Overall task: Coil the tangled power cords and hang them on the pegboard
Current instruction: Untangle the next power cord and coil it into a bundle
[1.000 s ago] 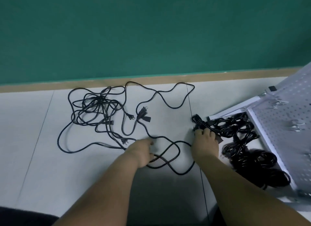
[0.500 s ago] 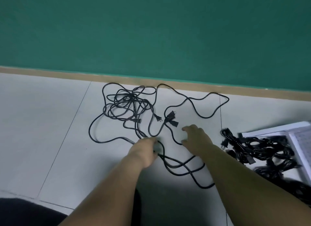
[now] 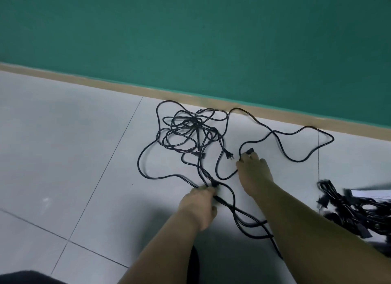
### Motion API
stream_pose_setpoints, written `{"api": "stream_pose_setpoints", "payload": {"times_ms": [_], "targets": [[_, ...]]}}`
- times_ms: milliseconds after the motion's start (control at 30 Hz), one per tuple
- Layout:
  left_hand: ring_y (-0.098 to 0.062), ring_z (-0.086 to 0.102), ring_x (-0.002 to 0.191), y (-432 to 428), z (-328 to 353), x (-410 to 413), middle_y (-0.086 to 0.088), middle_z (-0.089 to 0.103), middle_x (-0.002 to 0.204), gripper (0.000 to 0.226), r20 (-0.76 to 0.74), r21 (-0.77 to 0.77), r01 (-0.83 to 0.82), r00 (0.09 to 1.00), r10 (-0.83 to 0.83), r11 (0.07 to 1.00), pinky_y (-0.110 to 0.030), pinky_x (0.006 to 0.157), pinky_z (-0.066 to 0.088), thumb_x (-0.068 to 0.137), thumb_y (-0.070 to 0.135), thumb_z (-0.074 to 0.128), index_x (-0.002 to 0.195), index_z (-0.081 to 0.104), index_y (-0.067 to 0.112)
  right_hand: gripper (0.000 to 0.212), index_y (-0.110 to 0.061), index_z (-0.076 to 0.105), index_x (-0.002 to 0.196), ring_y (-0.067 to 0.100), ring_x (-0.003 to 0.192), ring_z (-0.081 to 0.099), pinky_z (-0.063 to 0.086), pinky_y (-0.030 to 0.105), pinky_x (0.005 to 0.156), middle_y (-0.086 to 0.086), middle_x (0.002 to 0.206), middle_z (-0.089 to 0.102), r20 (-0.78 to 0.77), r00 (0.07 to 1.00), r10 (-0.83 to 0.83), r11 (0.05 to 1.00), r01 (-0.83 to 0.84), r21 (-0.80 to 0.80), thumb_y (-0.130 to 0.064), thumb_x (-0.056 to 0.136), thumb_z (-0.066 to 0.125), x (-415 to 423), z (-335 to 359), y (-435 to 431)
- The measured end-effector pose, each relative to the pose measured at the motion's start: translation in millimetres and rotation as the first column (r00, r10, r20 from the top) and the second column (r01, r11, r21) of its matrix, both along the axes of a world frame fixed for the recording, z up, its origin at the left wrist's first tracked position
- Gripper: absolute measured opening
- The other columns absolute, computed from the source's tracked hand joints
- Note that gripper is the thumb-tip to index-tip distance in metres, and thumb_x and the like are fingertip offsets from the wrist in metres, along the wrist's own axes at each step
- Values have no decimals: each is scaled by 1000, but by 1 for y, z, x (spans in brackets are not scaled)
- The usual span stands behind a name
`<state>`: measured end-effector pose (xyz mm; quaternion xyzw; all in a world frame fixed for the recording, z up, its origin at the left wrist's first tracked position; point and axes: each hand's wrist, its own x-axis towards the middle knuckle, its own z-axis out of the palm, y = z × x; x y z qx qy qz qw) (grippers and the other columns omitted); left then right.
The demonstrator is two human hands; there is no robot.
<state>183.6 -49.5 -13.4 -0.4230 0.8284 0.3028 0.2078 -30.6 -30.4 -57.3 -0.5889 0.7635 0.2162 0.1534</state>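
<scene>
Black power cords [image 3: 188, 129] lie tangled on the pale floor tiles, with long loops trailing right towards the skirting. My left hand [image 3: 200, 207] grips a cord strand near a dark connector at the tangle's near side. My right hand [image 3: 255, 169] reaches forward, its fingertips on a black plug [image 3: 249, 151] at a cord's end. Whether its fingers close round the plug does not show. A second plug [image 3: 229, 156] with metal prongs lies just left of it. The pegboard is out of view.
A heap of bundled black cords [image 3: 347, 207] lies at the right edge beside a blurred white strip [image 3: 372, 191]. A green wall with a tan skirting [image 3: 190, 93] runs behind the tangle. Dark clothing [image 3: 25, 277] shows at the bottom left.
The view has swung left, taking the pegboard out of frame. My right hand left the bundled cords and moved forward to the black plug. My left hand keeps its hold on the strand.
</scene>
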Motion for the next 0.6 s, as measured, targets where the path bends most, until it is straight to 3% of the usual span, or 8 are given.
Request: {"api": "stream_pose_setpoints", "payload": {"times_ms": [100,167,300,433,600], "targets": [[-26,51,135,0,0,-1,-1,55,145,53,-12,16,-32,999,32,999,-39,113,45,100,31,60,151,48,28,53,-21,55,143,30,139,37,39,41,109,10,155,39,-39,998,-49,999,50,21,-17,91,66,-5,-7,6],[-25,50,136,0,-1,0,0,55,146,54,-4,29,-29,1000,29,999,-39,113,45,100,31,60,153,47,28,40,-25,61,131,28,131,41,39,38,103,7,146,44,-19,997,-75,997,75,-8,-18,92,62,-10,-12,13],[-28,49,136,-3,1,-3,-2,51,144,52,-20,9,-41,999,41,999,-40,111,46,99,29,60,150,48,25,20,-26,65,120,26,116,50,40,36,90,1,124,60,107,992,-74,962,99,-253,-32,103,56,-19,-15,27],[-27,36,144,-11,17,-21,-2,34,156,69,-225,-110,-186,962,158,976,-40,118,39,97,27,61,160,33,24,10,-24,67,106,24,96,58,44,36,76,-5,95,65,404,912,-73,860,263,-438,-31,105,59,-28,19,23],[-20,19,156,-23,61,-62,1,25,170,79,-490,-275,-263,866,100,925,-35,131,16,98,19,62,166,22,17,17,-24,72,113,23,100,58,50,39,81,-5,103,70,431,902,-11,751,292,-593,-32,107,59,-37,85,19]]}}
